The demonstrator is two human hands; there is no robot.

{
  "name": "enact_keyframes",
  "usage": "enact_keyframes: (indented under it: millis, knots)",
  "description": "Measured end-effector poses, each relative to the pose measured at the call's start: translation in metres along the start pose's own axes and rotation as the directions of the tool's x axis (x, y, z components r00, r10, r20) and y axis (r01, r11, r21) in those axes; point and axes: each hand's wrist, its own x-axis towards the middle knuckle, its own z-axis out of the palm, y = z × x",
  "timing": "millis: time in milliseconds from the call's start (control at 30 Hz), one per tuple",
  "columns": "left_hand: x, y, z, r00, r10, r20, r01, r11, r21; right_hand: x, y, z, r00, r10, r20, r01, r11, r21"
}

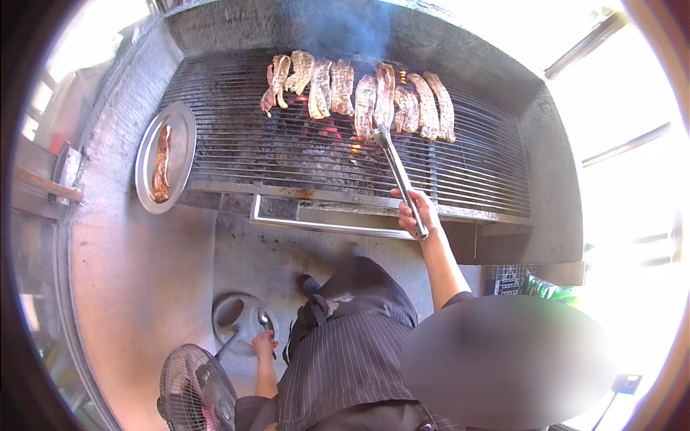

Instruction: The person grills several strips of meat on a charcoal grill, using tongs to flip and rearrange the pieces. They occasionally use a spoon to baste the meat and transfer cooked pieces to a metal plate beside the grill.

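Observation:
My right hand (419, 213) is wrapped round a pair of metal tongs (397, 169), which reach away from me over the grill grate (237, 147). Their tips meet the near end of a meat strip (384, 93) in the middle of a row. Several more meat strips (427, 108) lie side by side there, some browned and some paler. Low at my left side, my left hand (264, 343) is closed on a spoon-like utensil (265, 320) with a shiny rounded end. An oval metal platter (188, 154) at the grill's left edge bears one browned meat strip (161, 165).
Coals glow and small flames show under the row; smoke rises behind it. A metal rail (330, 227) runs along the grill's front. A standing fan (194, 388) and its round base (248, 316) are at lower left. A crate (505, 279) stands right, below the grill.

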Motion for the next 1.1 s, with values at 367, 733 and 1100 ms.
enact_keyframes:
  millis: [367, 733, 1100]
  knots:
    - [0.013, -0.035, -0.036, 0.878, 0.439, 0.190, -0.475, 0.847, 0.240, 0.101, -0.044, 0.027, 0.994, -0.103, -0.034, 0.088, 0.950, -0.300]
    - [-0.009, 0.019, -0.007, 0.994, 0.076, 0.080, -0.074, 0.997, -0.025, 0.117, -0.081, 0.005, 0.996, -0.062, 0.067, 0.077, 0.964, -0.254]
    - [0.013, -0.074, -0.036, 0.844, 0.476, 0.248, -0.536, 0.731, 0.422, -0.049, -0.002, -0.033, 0.947, -0.262, -0.184, 0.214, 0.946, -0.241]
